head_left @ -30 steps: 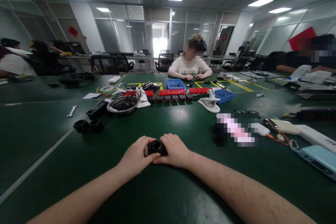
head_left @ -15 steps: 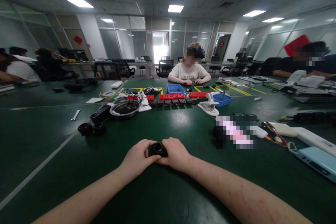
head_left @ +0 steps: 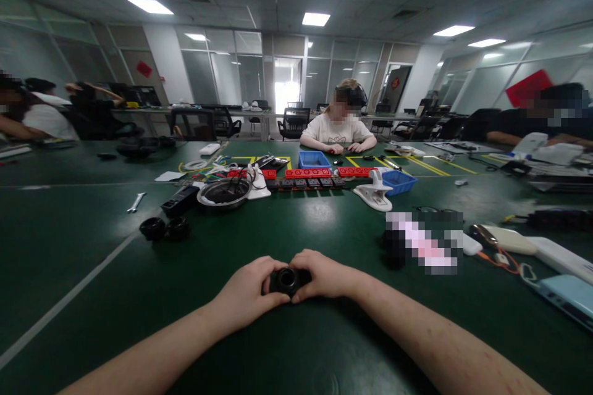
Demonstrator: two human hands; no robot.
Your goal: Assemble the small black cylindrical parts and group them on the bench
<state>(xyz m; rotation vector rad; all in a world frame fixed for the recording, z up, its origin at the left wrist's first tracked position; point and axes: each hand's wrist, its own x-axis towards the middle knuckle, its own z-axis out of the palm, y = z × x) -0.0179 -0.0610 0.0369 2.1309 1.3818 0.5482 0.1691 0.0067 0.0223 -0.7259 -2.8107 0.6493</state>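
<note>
A small black round part with a hole in its top (head_left: pixel 287 279) sits between both my hands, low over the green table (head_left: pixel 324 228). My left hand (head_left: pixel 248 293) curls around its left side, fingers closed on it. My right hand (head_left: pixel 324 274) grips its right side, thumb and fingers pressed against it. Two similar black round parts (head_left: pixel 164 228) lie on the table to the far left of my hands.
Ahead lie a metal bowl with cables (head_left: pixel 223 192), red and black strips (head_left: pixel 308 178), blue trays (head_left: pixel 399 181), a white clamp (head_left: pixel 374 192) and a wrench (head_left: pixel 136 201). Power banks and cables (head_left: pixel 509 241) lie at right. A person (head_left: pixel 339 126) sits opposite; others sit at both sides.
Both hands stay on the black part and have shifted slightly to the right and lower in view. The camera has tilted a little.
</note>
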